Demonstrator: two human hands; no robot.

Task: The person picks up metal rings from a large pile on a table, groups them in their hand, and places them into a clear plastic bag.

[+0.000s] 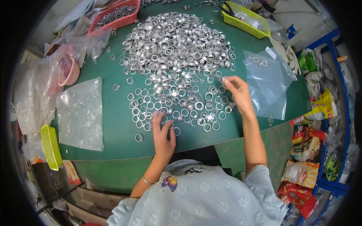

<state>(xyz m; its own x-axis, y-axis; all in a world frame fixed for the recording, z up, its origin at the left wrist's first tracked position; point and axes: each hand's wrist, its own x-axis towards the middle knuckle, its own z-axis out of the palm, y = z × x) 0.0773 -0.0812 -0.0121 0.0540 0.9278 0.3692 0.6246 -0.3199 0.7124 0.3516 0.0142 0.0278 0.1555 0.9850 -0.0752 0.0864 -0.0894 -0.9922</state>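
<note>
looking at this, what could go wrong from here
The left hand might nudge the ring to its left off the front edge of the table. The heap of rings could slide into the loose rings spread before it. Rings in or on the clear bag may scatter if it shifts.

At the table's [115, 128] twelve o'clock lay a large pile [173, 45] of metal rings, with loose rings [143, 109] spread below it. Your left hand [164, 137], at seven o'clock, was spread with its fingertips among them. At two o'clock, your right hand [238, 92] pinched a small metal piece [223, 80] between thumb and finger. A clear bag [80, 116] lay flat at nine o'clock; another bag [267, 92], between two and three, bore a few rings [256, 59]. A pink basket [118, 23] of small parts stood at eleven, a yellow tray [245, 29] at one.
</note>
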